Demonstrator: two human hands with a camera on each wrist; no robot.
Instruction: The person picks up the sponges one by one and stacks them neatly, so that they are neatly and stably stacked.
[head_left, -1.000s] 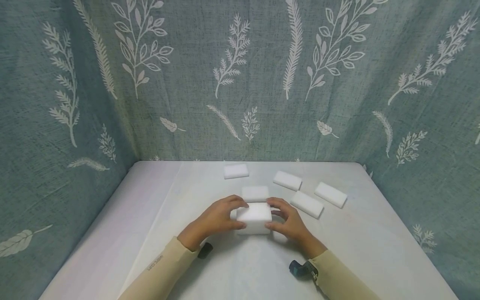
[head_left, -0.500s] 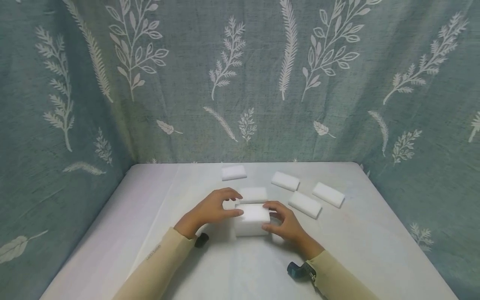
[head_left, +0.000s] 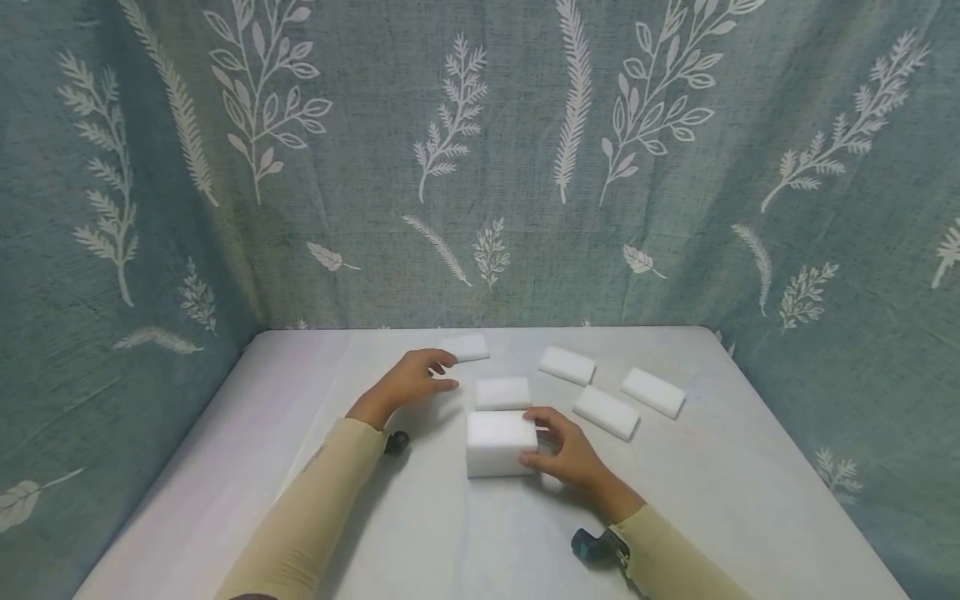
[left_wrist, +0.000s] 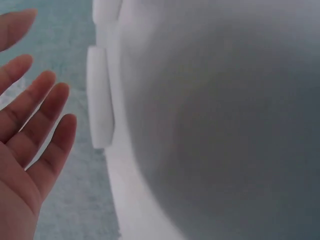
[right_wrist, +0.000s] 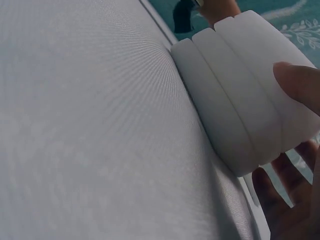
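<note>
A stack of three smooth white blocks with rounded edges (head_left: 495,442) stands at the middle of the table. My right hand (head_left: 566,450) grips its right end, thumb on the near side and fingers around the far side. In the right wrist view the thumb lies on the uppermost block of the stack (right_wrist: 240,95). My left hand (head_left: 412,379) is off to the left of the stack, fingers apart and holding nothing. Its fingertips are right by a single white block (head_left: 468,347) at the back, whose left end they partly cover in the head view.
Directly behind the stack lies another white block (head_left: 502,393). Three more lie to the right: a rear block (head_left: 567,365), a nearer block (head_left: 606,412) and an outer block (head_left: 652,392). Patterned curtain (head_left: 450,167) encloses the white table (head_left: 360,533) at the back and sides.
My left hand has let go of the stack's left end and moved left and away, up to the block at the back. The right hand keeps its hold on the stack.
</note>
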